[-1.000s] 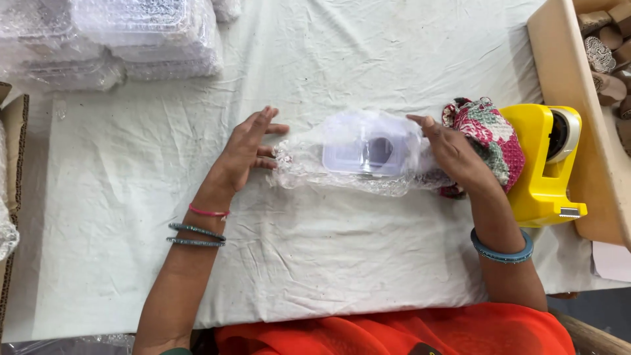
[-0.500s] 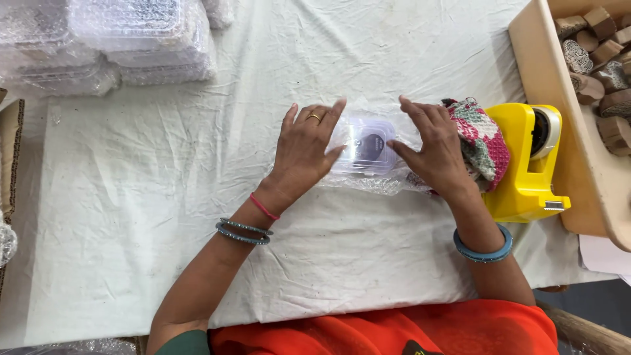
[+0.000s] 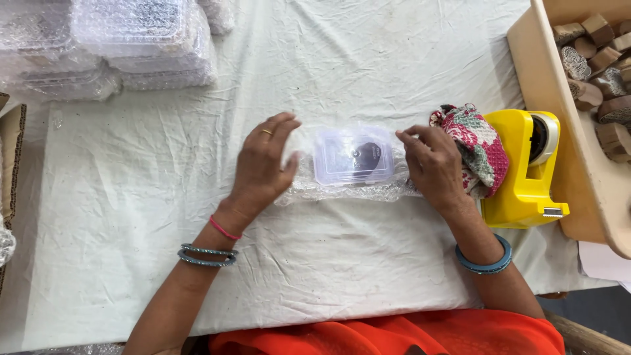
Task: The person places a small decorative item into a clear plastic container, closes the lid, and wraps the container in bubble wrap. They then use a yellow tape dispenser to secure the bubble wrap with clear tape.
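So here's where I'm at: the small clear plastic box with a dark round thing inside sits dead centre between my hands, on a sheet of crinkly transparent bubble wrap spread over the white cloth-covered table. Its long axis runs left to right, so each short end faces one of my hands.

My left hand lies flat just off the left end, fingers loosely spread and resting on the wrap, thumb nearly at the box's edge but not gripping anything as far as I can tell. My right hand is at the right end, fingers curled in narrow, and they look pinched on the wrap's edge there, though the film is so clear I can't swear to it. Both hands are about equally close; the left thumb maybe a hair nearer.

The box looks light, hard and slippery, with rounded corners and a see-through lid, and the wrap under it sticks out past both ends and along the near side.

Right behind my right hand there's a pink and green floral fabric pouch, then a yellow plastic tape dispenser touching it. Stacks of already bubble-wrapped packages are far up left, well apart.
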